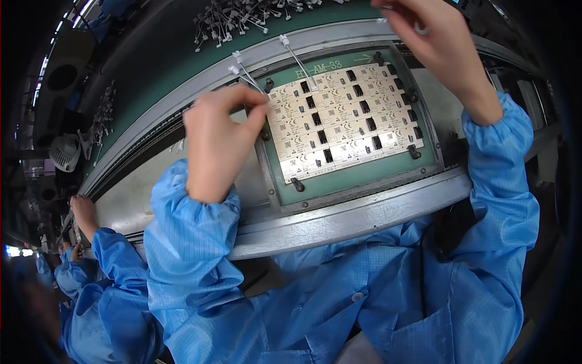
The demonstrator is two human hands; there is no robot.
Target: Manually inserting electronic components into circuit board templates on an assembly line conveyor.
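My left hand [221, 136] is at the upper left corner of a panel of white circuit boards [339, 121], thumb and forefinger pinched together. White cables with small plugs [237, 57] run over the rail down to these fingertips. Another white cable [297, 60] lies across the rail, its lower end on a board in the top row. My right hand [433, 45] is raised beyond the panel's upper right corner, fingers curled and partly cut off by the picture's edge. A bit of white shows between its fingers; what it is stays unclear.
A green fixture [357, 173] with black clamps [297, 184] holds the panel between metal rails [351, 218]. Loose white plug cables [242, 18] are heaped on the green surface beyond. At left, a co-worker's hand [85, 212] and blue sleeve reach to the same line.
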